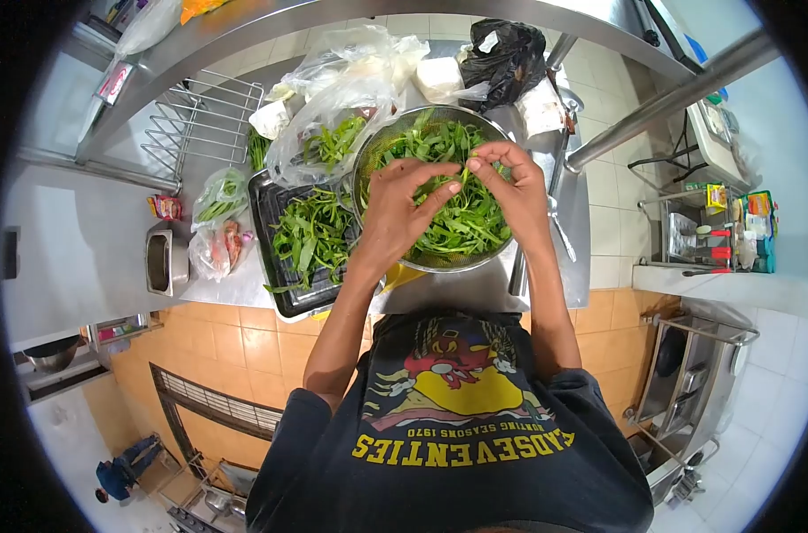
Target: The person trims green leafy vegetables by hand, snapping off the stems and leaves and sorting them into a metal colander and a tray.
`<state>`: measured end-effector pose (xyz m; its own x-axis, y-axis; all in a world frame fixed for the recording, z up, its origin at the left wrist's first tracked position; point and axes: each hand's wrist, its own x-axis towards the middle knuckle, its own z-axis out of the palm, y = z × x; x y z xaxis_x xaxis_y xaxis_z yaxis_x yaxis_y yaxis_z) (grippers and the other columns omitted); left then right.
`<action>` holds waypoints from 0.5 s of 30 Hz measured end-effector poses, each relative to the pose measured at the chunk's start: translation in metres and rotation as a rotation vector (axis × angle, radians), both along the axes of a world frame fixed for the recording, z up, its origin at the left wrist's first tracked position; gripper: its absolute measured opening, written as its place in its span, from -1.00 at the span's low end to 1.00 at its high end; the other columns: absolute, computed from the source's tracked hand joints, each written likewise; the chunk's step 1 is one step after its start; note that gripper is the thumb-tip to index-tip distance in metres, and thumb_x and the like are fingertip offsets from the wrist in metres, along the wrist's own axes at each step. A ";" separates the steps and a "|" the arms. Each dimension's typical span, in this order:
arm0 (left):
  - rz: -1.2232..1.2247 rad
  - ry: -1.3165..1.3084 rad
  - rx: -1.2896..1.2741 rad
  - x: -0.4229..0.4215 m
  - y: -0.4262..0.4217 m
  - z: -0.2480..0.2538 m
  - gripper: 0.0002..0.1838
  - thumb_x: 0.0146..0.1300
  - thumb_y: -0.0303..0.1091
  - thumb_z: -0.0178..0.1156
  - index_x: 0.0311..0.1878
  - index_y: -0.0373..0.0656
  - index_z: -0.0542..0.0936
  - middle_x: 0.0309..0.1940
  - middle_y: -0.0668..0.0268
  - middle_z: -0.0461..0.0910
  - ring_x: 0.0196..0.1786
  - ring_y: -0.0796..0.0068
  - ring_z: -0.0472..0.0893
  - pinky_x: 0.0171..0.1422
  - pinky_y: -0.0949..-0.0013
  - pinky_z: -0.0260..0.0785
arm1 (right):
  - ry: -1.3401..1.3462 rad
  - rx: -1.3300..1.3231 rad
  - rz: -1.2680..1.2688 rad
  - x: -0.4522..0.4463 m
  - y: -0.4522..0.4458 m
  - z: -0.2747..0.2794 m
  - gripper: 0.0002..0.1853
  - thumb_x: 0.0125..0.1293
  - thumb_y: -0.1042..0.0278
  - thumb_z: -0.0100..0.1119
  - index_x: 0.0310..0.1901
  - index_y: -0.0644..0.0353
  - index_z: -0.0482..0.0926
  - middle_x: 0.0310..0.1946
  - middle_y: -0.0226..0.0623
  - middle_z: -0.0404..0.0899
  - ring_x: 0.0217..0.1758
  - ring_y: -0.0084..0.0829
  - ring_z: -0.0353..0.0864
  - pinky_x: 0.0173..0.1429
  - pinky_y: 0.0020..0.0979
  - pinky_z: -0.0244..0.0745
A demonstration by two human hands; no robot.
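Note:
Above a round metal colander [361, 160] filled with leafy greens [461, 226], my two hands meet close together. Thumb and forefinger of my right hand [517, 182] pinch a thin leafy green stem [467, 169]. My left hand [399, 206] has its thumb and forefinger curled around the same small stem, though its exact grip is partly hidden. Left of the colander lies a black tray [263, 222] with more cut greens [310, 233]. A clear plastic bag [288, 151] with greens inside sits behind the tray, against the colander.
A black plastic bag [506, 62] and a white block-shaped package [439, 78] stand at the back. At left are a wire rack [191, 124], bagged vegetables [219, 197] and a metal container [167, 262]. A metal shelf rail [368, 22] crosses overhead. A person [124, 471] is far at lower left.

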<state>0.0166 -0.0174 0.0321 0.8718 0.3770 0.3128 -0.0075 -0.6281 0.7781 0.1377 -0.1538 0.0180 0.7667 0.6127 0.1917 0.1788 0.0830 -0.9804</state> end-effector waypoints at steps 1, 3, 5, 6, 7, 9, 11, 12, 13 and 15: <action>-0.009 0.003 -0.012 0.001 0.001 -0.004 -0.80 0.26 -0.32 0.35 -0.07 -0.11 0.72 -0.19 0.19 0.73 -0.17 0.24 0.62 0.05 0.21 0.38 | 0.014 0.003 -0.008 0.001 0.000 -0.001 -0.88 0.30 0.46 0.32 -0.16 0.25 0.64 -0.27 -0.45 0.64 -0.15 -0.63 0.54 0.01 -0.54 0.44; -0.026 0.011 -0.036 0.000 0.005 -0.012 -0.81 0.27 -0.34 0.34 -0.06 -0.10 0.73 -0.17 0.18 0.72 -0.18 0.27 0.62 0.07 0.21 0.39 | 0.043 0.009 -0.021 0.001 0.001 -0.003 -0.88 0.30 0.46 0.32 -0.16 0.25 0.63 -0.27 -0.46 0.63 -0.16 -0.63 0.54 0.01 -0.54 0.44; -0.043 0.017 -0.059 -0.002 0.006 -0.014 -0.81 0.28 -0.35 0.33 -0.06 -0.12 0.72 -0.18 0.21 0.73 -0.16 0.33 0.63 0.08 0.27 0.40 | 0.100 0.022 -0.004 0.002 0.002 -0.005 -0.87 0.31 0.46 0.32 -0.15 0.25 0.62 -0.27 -0.46 0.63 -0.16 -0.63 0.53 0.01 -0.55 0.43; -0.051 0.020 -0.071 -0.003 0.007 -0.016 -0.81 0.28 -0.36 0.33 -0.06 -0.13 0.72 -0.19 0.23 0.73 -0.15 0.35 0.63 0.09 0.29 0.40 | 0.128 0.028 0.005 0.002 0.002 -0.006 -0.87 0.31 0.46 0.31 -0.15 0.24 0.61 -0.28 -0.46 0.63 -0.17 -0.64 0.53 0.01 -0.55 0.43; -0.044 0.009 -0.143 -0.003 0.007 -0.019 -0.81 0.28 -0.36 0.34 -0.06 -0.13 0.71 -0.21 0.23 0.73 -0.16 0.35 0.63 0.07 0.29 0.41 | 0.152 0.034 0.027 0.001 0.003 -0.007 -0.88 0.32 0.46 0.30 -0.15 0.24 0.61 -0.28 -0.46 0.62 -0.17 -0.64 0.53 -0.01 -0.56 0.43; -0.032 -0.014 -0.287 -0.001 0.007 -0.026 -0.81 0.27 -0.37 0.34 -0.06 -0.12 0.70 -0.24 0.24 0.74 -0.18 0.35 0.64 0.02 0.29 0.42 | 0.198 0.046 0.069 0.000 0.005 -0.009 -0.88 0.34 0.45 0.29 -0.14 0.24 0.60 -0.29 -0.46 0.62 -0.18 -0.65 0.52 -0.03 -0.56 0.43; -0.046 -0.038 -0.472 0.000 0.007 -0.029 -0.81 0.29 -0.39 0.32 -0.03 -0.11 0.68 -0.20 0.21 0.71 -0.15 0.35 0.64 0.02 0.33 0.43 | 0.295 0.094 0.089 0.001 0.005 -0.012 -0.88 0.36 0.44 0.27 -0.13 0.24 0.59 -0.30 -0.46 0.61 -0.20 -0.65 0.52 -0.04 -0.56 0.43; -0.053 -0.051 -0.564 0.000 0.008 -0.031 -0.80 0.30 -0.40 0.31 -0.02 -0.11 0.67 -0.18 0.19 0.70 -0.14 0.35 0.64 0.02 0.35 0.43 | 0.344 0.118 0.099 0.002 0.006 -0.014 -0.88 0.37 0.44 0.26 -0.12 0.24 0.58 -0.31 -0.46 0.61 -0.21 -0.65 0.52 -0.05 -0.56 0.42; -0.040 -0.101 -0.511 0.001 0.008 -0.033 -0.79 0.29 -0.41 0.31 -0.01 -0.09 0.67 -0.14 0.19 0.68 -0.10 0.33 0.63 0.06 0.33 0.41 | 0.378 0.125 0.100 0.002 0.006 -0.015 -0.88 0.37 0.43 0.26 -0.13 0.24 0.58 -0.31 -0.45 0.61 -0.22 -0.64 0.52 -0.04 -0.56 0.42; -0.018 -0.200 -0.404 0.002 0.008 -0.036 -0.75 0.26 -0.44 0.32 0.01 -0.04 0.66 -0.06 0.19 0.64 -0.02 0.29 0.60 0.15 0.28 0.36 | 0.445 0.140 0.097 0.002 0.006 -0.017 -0.88 0.38 0.42 0.25 -0.13 0.24 0.58 -0.33 -0.43 0.62 -0.24 -0.62 0.54 -0.04 -0.55 0.42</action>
